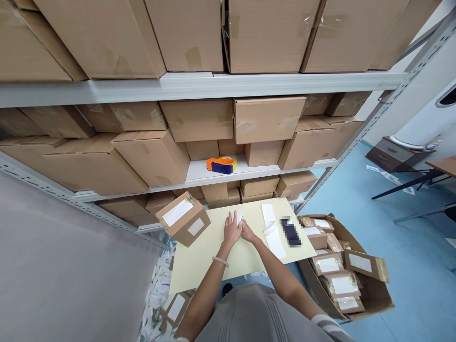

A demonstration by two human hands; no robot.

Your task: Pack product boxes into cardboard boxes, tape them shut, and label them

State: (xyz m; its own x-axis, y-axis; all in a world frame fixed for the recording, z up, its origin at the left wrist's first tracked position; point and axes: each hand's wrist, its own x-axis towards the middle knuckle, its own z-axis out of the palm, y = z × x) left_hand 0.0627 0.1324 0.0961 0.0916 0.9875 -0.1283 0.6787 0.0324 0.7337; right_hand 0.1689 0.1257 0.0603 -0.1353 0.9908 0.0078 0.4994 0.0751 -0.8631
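My left hand (232, 230) lies over a small white piece of paper (238, 217) on the pale yellow table (210, 263), its fingers stretched out and apart. Close against it, my right hand (246, 231) has its fingers closed at the paper's right edge. A bit of green shows there, too small to name. What the right fingers hold is hidden. To the left, a cardboard box (188, 232) with white labels stands at the table's edge. White label sheets (273, 237) lie to the right of my hands, beside a dark pixelated object (291, 232).
An orange and blue tape dispenser (221, 165) sits on the shelf (199, 174) ahead, among stacked cardboard boxes. At the right, a large open carton (370, 304) on the floor holds several labelled boxes. White paper strips (153, 294) cover the floor at lower left.
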